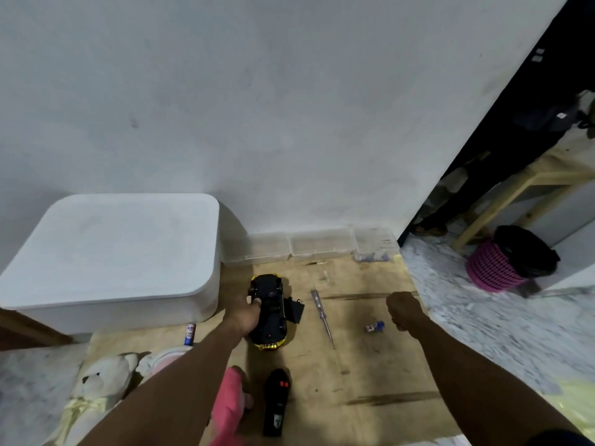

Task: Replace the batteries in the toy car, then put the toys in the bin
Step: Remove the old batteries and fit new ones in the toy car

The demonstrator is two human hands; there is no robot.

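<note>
Holding toy car (269,312) in left grip (246,314); right grip (401,309) fisted; screwdriver (322,317) between; bin (122,252) beside.

Dim, flat indoor light greys the plain white wall (289,107). The white rectangular plastic bin (112,252) casts a soft shadow towards 3 o'clock. Wide-angle distortion bends the edges; the bare forearms (180,365) at 6 o'clock look soft, the dark doorway (515,140) at 2 o'clock murky.

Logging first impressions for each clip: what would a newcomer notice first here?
The upturned black-and-yellow toy car at centre, gripped by the left hand, draws the eye first. The big lidded white bin sits left of it against the wall. The right hand hovers as a fist, right of a screwdriver.
</note>
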